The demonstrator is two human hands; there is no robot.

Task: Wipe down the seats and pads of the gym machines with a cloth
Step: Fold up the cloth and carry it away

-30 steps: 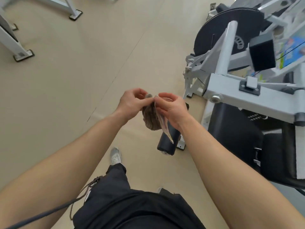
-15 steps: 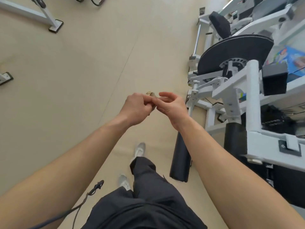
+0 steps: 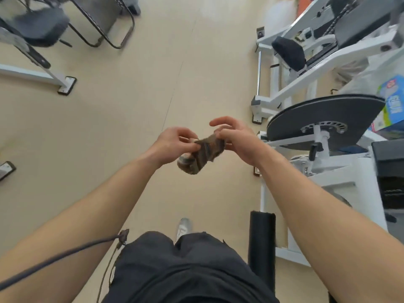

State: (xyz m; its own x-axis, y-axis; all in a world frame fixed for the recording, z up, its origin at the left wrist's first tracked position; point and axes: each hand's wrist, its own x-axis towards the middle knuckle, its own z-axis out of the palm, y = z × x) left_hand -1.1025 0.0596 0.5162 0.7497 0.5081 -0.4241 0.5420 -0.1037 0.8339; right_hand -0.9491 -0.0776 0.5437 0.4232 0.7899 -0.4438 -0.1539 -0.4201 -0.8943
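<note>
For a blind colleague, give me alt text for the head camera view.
Both hands, left hand and right hand, hold a bunched brown cloth in mid-air over a beige floor. White gym machines with black pads stand to the right.

Seen from above, a person's left hand (image 3: 172, 144) and right hand (image 3: 237, 138) pinch a crumpled brown-grey cloth (image 3: 201, 155) between them, held over a beige smooth floor (image 3: 122, 110). To the right stands a white steel gym machine (image 3: 314, 171) with a black round disc (image 3: 328, 115) and a black cylindrical foam roller pad (image 3: 262, 241). A grey shoe (image 3: 183, 227) shows below.
</note>
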